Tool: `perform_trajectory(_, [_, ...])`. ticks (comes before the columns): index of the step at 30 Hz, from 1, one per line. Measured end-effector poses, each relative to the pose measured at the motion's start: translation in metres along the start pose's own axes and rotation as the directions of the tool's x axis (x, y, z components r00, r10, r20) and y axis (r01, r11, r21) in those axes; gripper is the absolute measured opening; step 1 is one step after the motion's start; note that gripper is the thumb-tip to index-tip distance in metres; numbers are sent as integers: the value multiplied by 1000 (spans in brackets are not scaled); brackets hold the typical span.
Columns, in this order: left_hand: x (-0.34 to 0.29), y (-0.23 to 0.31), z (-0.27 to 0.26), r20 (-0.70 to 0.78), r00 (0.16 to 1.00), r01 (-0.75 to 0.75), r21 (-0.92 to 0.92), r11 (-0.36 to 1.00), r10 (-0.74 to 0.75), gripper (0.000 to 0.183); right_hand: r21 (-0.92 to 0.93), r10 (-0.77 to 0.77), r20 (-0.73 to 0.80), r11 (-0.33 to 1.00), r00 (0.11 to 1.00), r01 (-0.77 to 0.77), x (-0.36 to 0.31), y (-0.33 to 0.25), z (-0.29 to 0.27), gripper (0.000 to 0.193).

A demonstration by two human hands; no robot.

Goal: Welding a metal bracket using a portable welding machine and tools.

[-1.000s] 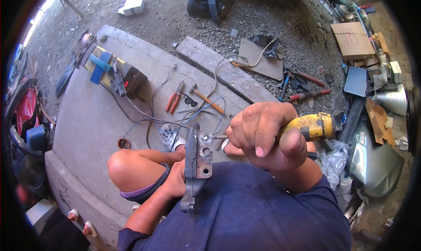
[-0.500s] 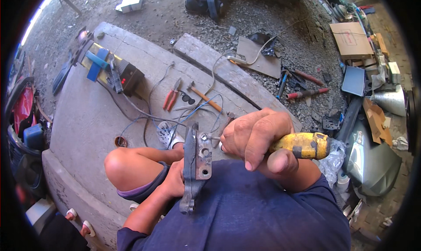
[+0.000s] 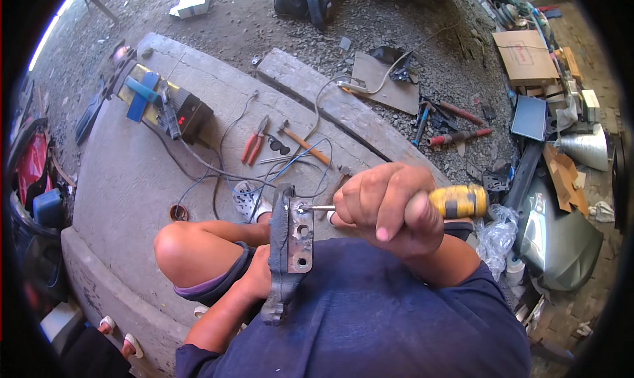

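A dark bracket [image 3: 279,266] with a bare metal plate [image 3: 302,247] along one side stands in front of my chest. My left hand [image 3: 261,272] grips it from the left; the fingers are hidden behind it. In my right hand [image 3: 389,206] is a screwdriver with a worn yellow handle [image 3: 462,200], the fingers closed round its front part. The thin shaft [image 3: 321,207] points left, its tip at the plate's uppermost hole. Two more holes show below that one.
On the concrete slab [image 3: 125,200] lie red-handled pliers [image 3: 253,141], a wooden-handled hammer [image 3: 305,142] and tangled cables. A black box with a red display [image 3: 191,117] stands at the left. Cardboard [image 3: 527,56] and car parts [image 3: 558,239] crowd the right side. Another person's feet [image 3: 132,345] show lower left.
My right hand has turned about the screwdriver, and its handle has swung upward, with more of the shaft now visible. The bracket has shifted slightly left and tilted a little.
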State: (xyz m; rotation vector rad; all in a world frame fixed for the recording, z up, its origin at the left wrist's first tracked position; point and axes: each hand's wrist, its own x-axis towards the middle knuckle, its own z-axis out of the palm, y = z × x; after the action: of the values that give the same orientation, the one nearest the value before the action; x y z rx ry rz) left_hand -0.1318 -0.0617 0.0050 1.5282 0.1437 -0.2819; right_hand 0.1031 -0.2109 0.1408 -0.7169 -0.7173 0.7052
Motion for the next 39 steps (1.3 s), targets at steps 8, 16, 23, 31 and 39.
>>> perform_trajectory(8, [-4, -9, 6, -86, 995, 25, -204, 979, -43, 52, -94, 10, -18, 996, 1000, -12, 4, -36, 7, 56])
perform_trajectory(16, [-4, 44, 0, -178, 984, -13, -203, 979, -24, 52, -113, 43, -12, 993, 999, -44, 2, -37, 21, 52])
perform_trajectory(23, [1, -16, 2, -81, 987, 113, -244, 963, -137, 55, -199, 76, -2, 977, 997, -75, 14, -22, 2, 59])
perform_trajectory(31, [87, -8, -9, -482, 876, 109, 174, 979, -12, 57, -718, 510, -207, 501, 835, -484, -13, -32, -30, 58])
perform_trajectory(39, [221, -72, -14, -600, 800, 123, 215, 969, 32, 48, -940, 108, -340, -31, 934, -339, -9, 59, -85, 51])
